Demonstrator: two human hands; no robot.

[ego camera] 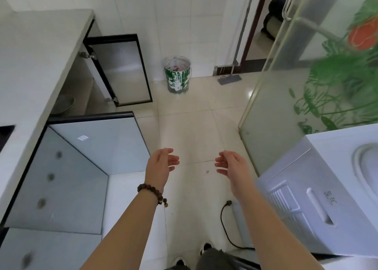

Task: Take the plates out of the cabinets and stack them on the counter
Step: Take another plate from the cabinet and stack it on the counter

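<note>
Two empty hands (161,163) (231,165); cabinet (81,89) interior dim.

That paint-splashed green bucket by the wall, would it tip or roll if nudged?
The bucket stands upright on a flat base, so sliding seems likelier than rolling. It looks like metal, so probably stiff. How full it is isn't clear; if empty, a high push could tip it.

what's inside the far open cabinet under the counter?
Inside the far open cabinet, a round metal basin or pot sits on the floor of it. The counter overhang hides the upper interior; no plates are visible.
</note>
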